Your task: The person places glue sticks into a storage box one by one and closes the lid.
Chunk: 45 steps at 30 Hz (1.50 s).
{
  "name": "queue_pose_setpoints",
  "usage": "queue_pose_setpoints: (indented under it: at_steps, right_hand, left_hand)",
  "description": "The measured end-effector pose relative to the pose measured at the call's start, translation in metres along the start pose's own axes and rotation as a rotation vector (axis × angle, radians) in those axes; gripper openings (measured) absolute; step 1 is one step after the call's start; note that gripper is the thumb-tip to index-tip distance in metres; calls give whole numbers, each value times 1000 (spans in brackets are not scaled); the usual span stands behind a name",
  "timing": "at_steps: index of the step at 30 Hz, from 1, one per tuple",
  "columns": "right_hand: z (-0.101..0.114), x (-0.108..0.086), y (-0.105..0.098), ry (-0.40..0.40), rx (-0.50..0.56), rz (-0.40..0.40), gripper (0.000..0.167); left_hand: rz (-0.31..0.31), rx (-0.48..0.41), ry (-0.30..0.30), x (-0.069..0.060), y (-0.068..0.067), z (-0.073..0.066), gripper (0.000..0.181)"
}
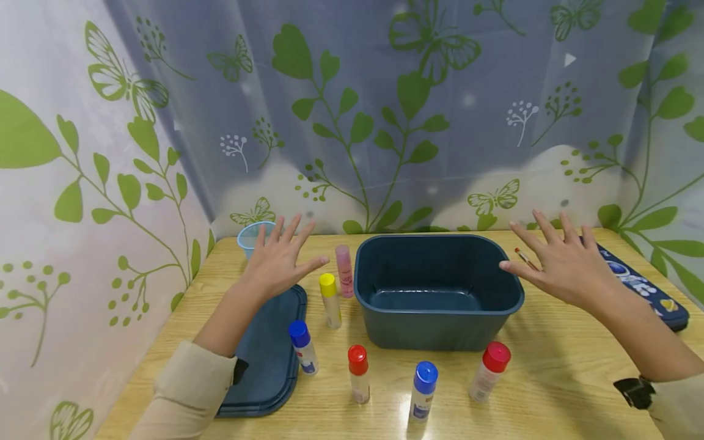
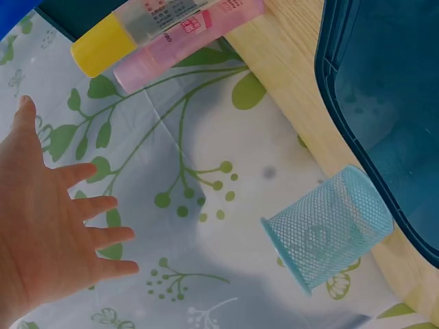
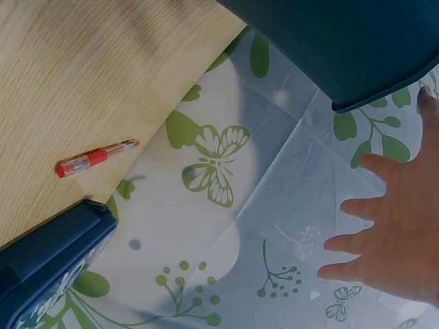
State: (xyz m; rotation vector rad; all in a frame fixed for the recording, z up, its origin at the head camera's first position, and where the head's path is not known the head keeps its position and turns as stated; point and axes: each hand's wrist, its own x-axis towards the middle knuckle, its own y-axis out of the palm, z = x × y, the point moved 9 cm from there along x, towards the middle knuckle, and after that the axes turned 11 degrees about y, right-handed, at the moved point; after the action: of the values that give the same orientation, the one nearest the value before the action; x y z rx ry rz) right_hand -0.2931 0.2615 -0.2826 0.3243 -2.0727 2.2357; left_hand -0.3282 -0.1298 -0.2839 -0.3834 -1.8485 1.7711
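Note:
Both hands hover over the table with fingers spread and nothing held. My left hand is above the dark teal lid, nearest the yellow-capped glue stick and the pink glue stick. My right hand is to the right of the deep teal bin, whose inside shows no contents. In front of the bin stand a blue-capped glue stick, a red-capped one, another blue-capped one and a wider red-capped bottle.
A light blue mesh pen cup stands at the back left, partly behind the left hand in the head view. A red pen lies right of the bin, beside a dark blue space-print pencil case. A patterned curtain borders the table's back.

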Motion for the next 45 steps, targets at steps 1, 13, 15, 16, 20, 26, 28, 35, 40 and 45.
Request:
queue_pose_setpoints:
  at_steps: [1, 13, 15, 16, 20, 26, 28, 35, 40, 45]
  right_hand:
    - [0, 0, 0, -2, -3, -1, 81]
    - [14, -7, 4, -56, 9, -19, 79]
    - [17, -9, 6, -71, 18, -25, 79]
    - [18, -10, 6, -78, 24, -32, 79]
    - [23, -13, 10, -100, 48, -53, 78]
    - [25, -17, 19, -74, 155, -7, 78]
    - [25, -18, 21, -64, 215, 25, 77]
    - [21, -23, 36, -33, 504, 169, 70]
    - [19, -30, 43, -28, 690, 211, 65]
    - [21, -30, 45, -54, 760, 210, 63]
  left_hand:
    - [-2, 3, 2, 0, -1, 0, 77]
    - [-118, 33, 181, -8, -38, -60, 83]
    - [-163, 33, 245, -8, -46, -82, 86]
    - [-184, 31, 281, -9, -50, -94, 88]
    - [-257, 21, 428, -13, -59, -139, 85]
    - [-284, -27, 584, -16, -60, -191, 72]
    - [-279, -44, 609, -15, -58, -203, 71]
    - [-232, -114, 678, -7, -45, -233, 64]
    - [-117, -223, 694, 0, -31, -248, 59]
    - [-26, -467, 657, 7, -15, -253, 51]
